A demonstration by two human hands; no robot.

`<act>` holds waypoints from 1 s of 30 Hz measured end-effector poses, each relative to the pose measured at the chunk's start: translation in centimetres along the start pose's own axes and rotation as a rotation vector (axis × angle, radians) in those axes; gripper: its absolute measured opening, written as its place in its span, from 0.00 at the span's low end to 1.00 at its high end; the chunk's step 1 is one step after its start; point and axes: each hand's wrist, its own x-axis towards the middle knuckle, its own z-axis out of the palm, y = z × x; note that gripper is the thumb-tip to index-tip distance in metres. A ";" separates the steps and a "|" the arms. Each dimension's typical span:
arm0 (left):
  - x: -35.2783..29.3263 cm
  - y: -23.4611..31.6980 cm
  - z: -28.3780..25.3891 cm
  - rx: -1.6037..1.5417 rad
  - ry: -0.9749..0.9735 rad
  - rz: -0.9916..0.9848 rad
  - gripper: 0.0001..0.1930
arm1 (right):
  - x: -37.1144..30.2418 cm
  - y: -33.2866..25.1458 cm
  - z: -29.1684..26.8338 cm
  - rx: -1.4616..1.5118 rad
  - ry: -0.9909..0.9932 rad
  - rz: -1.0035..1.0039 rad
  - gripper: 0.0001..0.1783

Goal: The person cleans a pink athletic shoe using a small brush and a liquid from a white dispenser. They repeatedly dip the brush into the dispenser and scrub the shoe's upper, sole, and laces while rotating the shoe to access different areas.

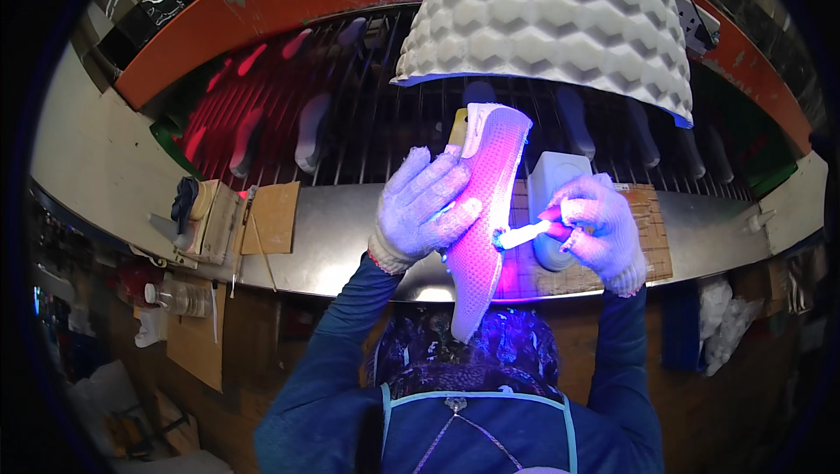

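My left hand (423, 203), in a knitted work glove, is closed on a shoe upper (490, 177) stretched over a last, its yellowish top (458, 128) showing by the fingertips. The upper is mesh, lit pink and violet, with its toe pointing down toward my lap. My right hand (600, 225), in a similar glove with some fingertips bare, pinches a small brush (525, 234). The brush's tip touches the side edge of the upper near its middle. Behind the right hand lies a pale, oblong plastic-looking thing (556, 178), partly hidden by that hand.
Beyond the metal ledge (346, 229), a rod conveyor (350, 124) carries several soles or shoe parts, some under red light. A white padded cover (542, 19) overhangs it. Brown cardboard (647, 229) lies at right; a box (214, 225) and thin sticks (262, 251) sit at left.
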 end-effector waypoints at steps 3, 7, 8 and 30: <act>0.2 -0.1 0.3 0.001 0.032 -0.022 0.19 | -0.6 0.0 0.1 0.025 -0.013 0.007 0.10; 0.3 0.3 1.2 0.062 0.076 -0.098 0.20 | -1.0 0.3 1.3 0.245 0.043 -0.001 0.10; 0.3 0.5 1.6 0.053 0.110 -0.117 0.20 | -1.0 0.4 1.8 0.352 0.078 -0.024 0.10; 0.0 0.0 5.1 0.283 0.205 -0.235 0.23 | -6.8 -0.3 7.4 0.868 0.400 0.767 0.11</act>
